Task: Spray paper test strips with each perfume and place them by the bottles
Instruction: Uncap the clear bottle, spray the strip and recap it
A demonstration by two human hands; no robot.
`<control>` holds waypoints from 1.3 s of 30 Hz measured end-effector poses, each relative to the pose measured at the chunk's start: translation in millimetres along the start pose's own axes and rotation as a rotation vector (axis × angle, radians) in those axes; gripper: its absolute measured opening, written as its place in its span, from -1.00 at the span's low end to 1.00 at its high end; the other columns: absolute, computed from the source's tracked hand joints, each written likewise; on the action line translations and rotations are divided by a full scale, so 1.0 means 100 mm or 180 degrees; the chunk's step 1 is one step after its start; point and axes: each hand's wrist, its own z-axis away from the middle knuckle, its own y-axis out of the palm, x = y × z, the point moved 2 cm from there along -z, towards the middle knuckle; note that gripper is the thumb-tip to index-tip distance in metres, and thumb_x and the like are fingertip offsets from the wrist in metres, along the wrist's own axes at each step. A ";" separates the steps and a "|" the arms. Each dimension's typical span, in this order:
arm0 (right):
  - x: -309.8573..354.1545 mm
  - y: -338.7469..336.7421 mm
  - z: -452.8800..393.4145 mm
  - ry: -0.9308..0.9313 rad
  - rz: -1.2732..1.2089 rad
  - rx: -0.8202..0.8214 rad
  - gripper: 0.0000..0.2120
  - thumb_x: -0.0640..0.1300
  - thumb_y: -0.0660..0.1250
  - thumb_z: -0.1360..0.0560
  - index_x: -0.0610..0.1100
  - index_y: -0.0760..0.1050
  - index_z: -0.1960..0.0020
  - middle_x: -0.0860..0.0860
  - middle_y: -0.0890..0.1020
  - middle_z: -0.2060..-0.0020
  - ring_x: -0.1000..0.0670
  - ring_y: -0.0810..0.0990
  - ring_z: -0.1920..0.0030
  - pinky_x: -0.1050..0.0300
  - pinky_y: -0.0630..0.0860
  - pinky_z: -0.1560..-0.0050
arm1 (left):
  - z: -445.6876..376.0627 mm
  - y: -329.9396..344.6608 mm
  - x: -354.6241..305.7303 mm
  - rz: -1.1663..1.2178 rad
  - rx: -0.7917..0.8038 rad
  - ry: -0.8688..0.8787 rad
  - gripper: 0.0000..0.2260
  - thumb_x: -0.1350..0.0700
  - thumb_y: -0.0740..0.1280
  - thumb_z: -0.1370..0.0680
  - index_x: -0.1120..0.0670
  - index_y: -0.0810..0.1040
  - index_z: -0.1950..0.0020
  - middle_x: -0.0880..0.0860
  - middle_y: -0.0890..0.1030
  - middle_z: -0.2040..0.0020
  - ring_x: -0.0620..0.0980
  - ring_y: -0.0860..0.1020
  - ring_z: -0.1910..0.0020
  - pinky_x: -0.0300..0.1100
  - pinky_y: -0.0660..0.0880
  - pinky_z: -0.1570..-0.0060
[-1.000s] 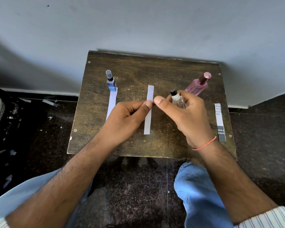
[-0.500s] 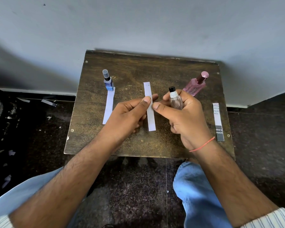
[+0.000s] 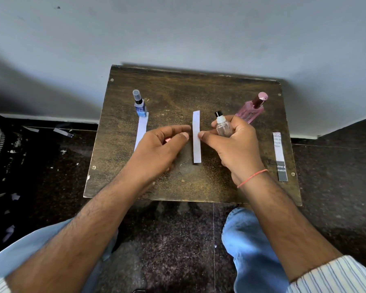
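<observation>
A: Start at the fingertips. What are they doing?

B: The right hand (image 3: 235,146) has its fingers curled round the small clear bottle (image 3: 222,125), black cap up, while its thumb tip reaches out to the right edge of the middle strip (image 3: 196,137). The left hand (image 3: 159,149) holds nothing that I can see; its fingers are loosely bent, with the fingertips just beside the strip's left edge. Whether they actually touch the paper, I cannot tell.

A: And the strip itself?

B: Lying flat on the wooden stool (image 3: 178,89), roughly mid-board, between the two hands.

A: How would it handle?

B: I'd judge it nearly weightless and floppy, apt to slide or flutter. Best pinched near one end, leaving the other end dry for spraying. The bottle looks like smooth glass, so slippery and breakable; a grip round its body seems right.

A: Further out?

B: A blue bottle (image 3: 140,106) stands at the back left with a strip (image 3: 141,130) touching its base. A pink bottle (image 3: 251,108) stands at the back right, and a printed strip (image 3: 280,155) lies well apart near the right edge.
</observation>
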 end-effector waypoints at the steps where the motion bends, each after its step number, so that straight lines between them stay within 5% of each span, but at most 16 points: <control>1: -0.01 0.01 -0.02 -0.0010 0.0093 -0.0040 -0.70 -0.18 0.70 -0.36 0.03 0.59 0.13 0.14 0.70 0.31 0.14 0.61 0.30 0.16 0.53 0.18 | 0.00 -0.02 0.00 -0.0031 -0.0022 -0.0015 -0.76 0.13 0.32 -0.71 -0.07 0.70 -0.29 -0.14 0.42 0.40 -0.12 0.33 0.41 -0.23 0.35 0.46; 5: -0.02 0.04 -0.06 0.0004 0.0333 -0.0116 -0.71 -0.14 0.70 -0.36 0.04 0.60 0.13 0.24 0.69 0.34 0.23 0.62 0.29 0.12 0.57 0.11 | -0.04 -0.10 0.01 0.0241 -0.0076 -0.0077 -0.62 0.20 0.19 -0.62 -0.06 0.67 -0.30 -0.01 0.47 0.24 -0.10 0.43 0.37 -0.18 0.43 0.44; 12: 0.01 0.10 -0.04 -0.0001 0.0864 -0.0230 -0.64 0.09 0.62 -0.24 0.02 0.63 0.03 0.07 0.77 0.16 -0.03 0.74 0.09 -0.18 0.69 -0.07 | 0.00 -0.16 0.01 0.0317 0.0105 -0.0103 -0.52 0.36 0.03 -0.65 0.02 0.62 -0.33 -0.06 0.47 0.18 -0.14 0.44 0.34 -0.21 0.47 0.44; 22: 0.02 0.10 -0.04 -0.0111 0.1091 -0.0270 -0.64 0.08 0.66 -0.30 0.00 0.64 0.00 0.07 0.76 0.16 -0.04 0.73 0.09 -0.14 0.68 -0.06 | 0.04 -0.20 -0.05 0.0311 0.0059 0.0004 -0.62 0.29 0.10 -0.72 -0.03 0.53 -0.40 -0.01 0.58 0.06 -0.11 0.54 0.26 -0.17 0.54 0.36; 29: 0.03 0.04 -0.01 -0.0214 0.0870 -0.0303 -0.68 0.08 0.66 -0.38 0.01 0.62 -0.02 0.14 0.69 0.20 0.08 0.65 0.16 0.02 0.62 0.04 | 0.02 -0.18 -0.04 0.0172 0.0036 0.0231 -0.68 0.27 0.19 -0.74 -0.06 0.57 -0.37 -0.09 0.74 -0.07 -0.12 0.62 0.01 -0.14 0.59 0.08; 35: 0.04 0.02 0.06 -0.0438 0.0481 0.0216 -0.75 0.15 0.48 -0.42 0.10 0.59 -0.04 0.15 0.67 0.26 0.01 0.63 0.26 -0.18 0.63 0.14 | 0.05 -0.13 -0.11 0.0457 0.0127 0.0657 -0.77 0.25 0.32 -0.72 0.00 0.62 -0.31 -0.06 0.75 -0.26 -0.10 0.68 -0.26 -0.21 0.59 -0.15; 39: 0.06 -0.04 0.13 -0.1009 0.0653 0.0515 -0.85 -0.01 0.50 -0.52 0.01 0.65 -0.07 0.10 0.71 0.25 0.03 0.68 0.28 -0.06 0.65 0.20 | 0.07 -0.06 -0.14 0.0880 0.0057 0.0863 -0.82 0.31 0.37 -0.67 0.08 0.63 -0.20 0.03 0.76 -0.27 -0.03 0.70 -0.29 -0.30 0.59 -0.16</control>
